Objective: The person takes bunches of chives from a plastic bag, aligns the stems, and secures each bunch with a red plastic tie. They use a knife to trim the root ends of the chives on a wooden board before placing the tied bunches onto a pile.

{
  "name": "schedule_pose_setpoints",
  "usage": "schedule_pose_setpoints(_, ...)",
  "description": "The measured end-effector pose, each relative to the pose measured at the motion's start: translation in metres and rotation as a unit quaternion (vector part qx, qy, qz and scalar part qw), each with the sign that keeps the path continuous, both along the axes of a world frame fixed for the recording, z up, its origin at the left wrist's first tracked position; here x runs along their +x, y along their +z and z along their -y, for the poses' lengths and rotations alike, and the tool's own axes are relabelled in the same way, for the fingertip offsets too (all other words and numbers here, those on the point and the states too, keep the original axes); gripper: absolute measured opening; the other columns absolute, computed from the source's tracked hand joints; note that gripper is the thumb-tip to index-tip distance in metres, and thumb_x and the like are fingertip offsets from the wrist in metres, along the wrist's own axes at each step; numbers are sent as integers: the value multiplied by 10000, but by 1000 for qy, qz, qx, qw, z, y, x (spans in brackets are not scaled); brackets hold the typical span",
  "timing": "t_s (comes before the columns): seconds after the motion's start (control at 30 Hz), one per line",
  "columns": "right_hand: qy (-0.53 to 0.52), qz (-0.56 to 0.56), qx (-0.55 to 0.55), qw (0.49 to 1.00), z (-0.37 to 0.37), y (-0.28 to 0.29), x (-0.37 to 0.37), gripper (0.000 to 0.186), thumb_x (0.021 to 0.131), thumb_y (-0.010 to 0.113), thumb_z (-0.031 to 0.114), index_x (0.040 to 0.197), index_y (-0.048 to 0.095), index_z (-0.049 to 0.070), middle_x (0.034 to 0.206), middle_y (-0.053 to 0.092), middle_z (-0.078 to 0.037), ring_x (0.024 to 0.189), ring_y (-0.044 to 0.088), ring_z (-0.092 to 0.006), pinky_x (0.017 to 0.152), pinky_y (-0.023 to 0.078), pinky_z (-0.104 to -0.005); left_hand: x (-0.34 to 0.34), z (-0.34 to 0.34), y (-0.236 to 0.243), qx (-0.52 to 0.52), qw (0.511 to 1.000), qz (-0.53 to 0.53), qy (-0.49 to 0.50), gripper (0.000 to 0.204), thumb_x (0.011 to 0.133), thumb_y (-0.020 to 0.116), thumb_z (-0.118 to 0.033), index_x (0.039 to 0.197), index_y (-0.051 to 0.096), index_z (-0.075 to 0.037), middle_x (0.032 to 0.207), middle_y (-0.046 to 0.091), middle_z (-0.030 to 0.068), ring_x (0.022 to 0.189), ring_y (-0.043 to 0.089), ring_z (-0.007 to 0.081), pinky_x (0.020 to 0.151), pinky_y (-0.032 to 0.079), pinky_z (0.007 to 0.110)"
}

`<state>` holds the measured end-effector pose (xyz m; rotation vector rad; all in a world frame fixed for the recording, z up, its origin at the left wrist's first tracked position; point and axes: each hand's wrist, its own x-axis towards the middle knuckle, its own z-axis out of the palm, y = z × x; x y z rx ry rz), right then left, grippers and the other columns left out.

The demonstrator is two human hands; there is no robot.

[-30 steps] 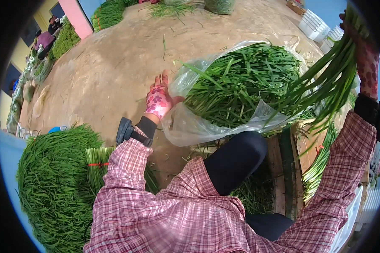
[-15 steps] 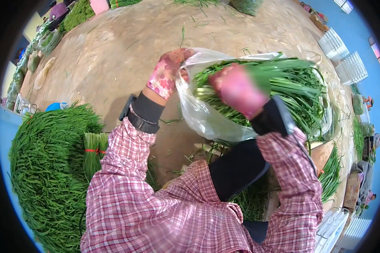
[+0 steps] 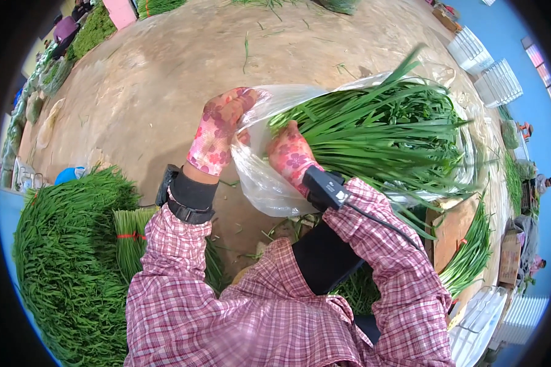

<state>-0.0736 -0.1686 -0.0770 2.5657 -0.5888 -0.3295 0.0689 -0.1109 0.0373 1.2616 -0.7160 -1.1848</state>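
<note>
My left hand [image 3: 223,128], in a pink floral glove, pinches the rim of a clear plastic bag [image 3: 275,189] and holds its mouth up on the left. My right hand [image 3: 294,154], gloved alike, is closed at the bag's mouth, thumb up, around the stem ends of a bunch of garlic chives [image 3: 355,131]. Its long flat leaves fan out to the right over the other greens in the bag. The fingertips of my right hand are partly hidden.
At the left is a large pile of chives [image 3: 73,257], beside bundles tied with red bands [image 3: 130,235]. A wooden block [image 3: 453,226] and another tied bunch [image 3: 474,251] are at the right. White crates [image 3: 496,82] line the blue wall; scraps litter the floor.
My right hand has moved left and down to the bag's mouth, with leaves now spread across the bag. My left hand still holds the rim, shifted slightly left and down in view.
</note>
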Motion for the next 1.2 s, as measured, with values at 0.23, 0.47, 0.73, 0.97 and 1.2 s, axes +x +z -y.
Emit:
schedule_pose_setpoints(0.23,31,242,209,947,27,101,-46,359,824,666,293,1097,605,68,935,668,-110,936,639,-244,847,505,-395,54,11,-64,-35,971,237,16,251,899,595,-253,1051,652,-61,779,629,4,601,506,105,537,425,256)
schedule_pose_setpoints(0.47,-178,421,397,796,44,175,-97,695,690,830,214,1279,510,29,1226,564,-159,1104,569,-240,950,464,-333,-35,-12,13,-97,923,368,-53,562,759,767,-102,1252,504,-45,1053,608,51,845,610,148,766,507,281)
schedule_pose_setpoints(0.73,-55,523,521,673,46,184,-96,461,741,751,57,1159,569,-12,1067,652,-63,969,604,-134,856,494,-284,-48,11,-20,-183,814,540,112,181,806,672,-57,979,635,-15,858,675,95,765,652,166,675,515,289)
schedule_pose_setpoints(0.97,-79,510,491,702,22,187,-97,474,712,737,65,1148,570,-19,1026,662,-73,905,605,-141,819,494,-291,-109,27,-37,-130,681,707,-138,956,701,657,-628,1419,353,-75,1472,290,176,1389,197,392,1081,243,559)
schedule_pose_setpoints(1.2,61,633,534,556,24,225,-145,542,701,763,32,1184,518,12,1085,619,-102,1019,613,-207,845,539,-338,-138,62,-100,31,661,694,-282,1190,654,705,-654,1513,50,-155,1564,-16,176,1408,26,478,1040,160,698)
